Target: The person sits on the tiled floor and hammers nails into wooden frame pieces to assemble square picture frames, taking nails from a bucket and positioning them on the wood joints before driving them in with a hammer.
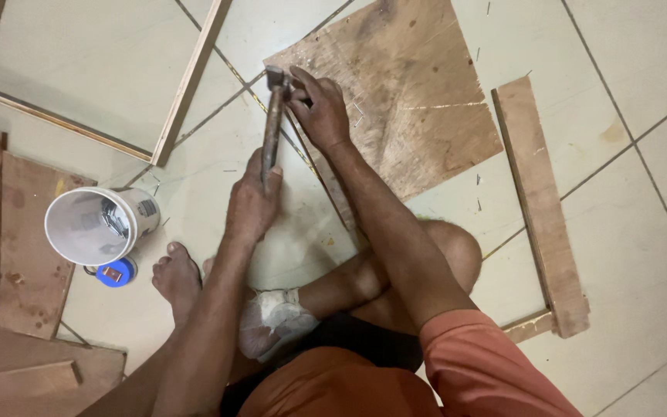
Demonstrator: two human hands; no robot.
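My left hand (252, 205) grips the lower end of a hammer's worn handle (272, 131). Its metal head (275, 77) rests at the near corner of a brown plywood sheet (411, 100) that lies on the tiled floor. My right hand (318, 108) sits right beside the hammer head, fingers pinched together on the sheet's edge. Whatever they pinch is too small to make out. A thin wooden strip (333, 193) runs along that edge under my right forearm. I sit on the floor with my legs crossed.
A white tub (98, 224) holding nails lies on its side at the left, with a small blue round object (116, 272) beside it. A wooden plank (542, 208) lies at the right. A wooden frame (187, 85) and brown boards (17, 232) lie at the left. Loose nails dot the floor.
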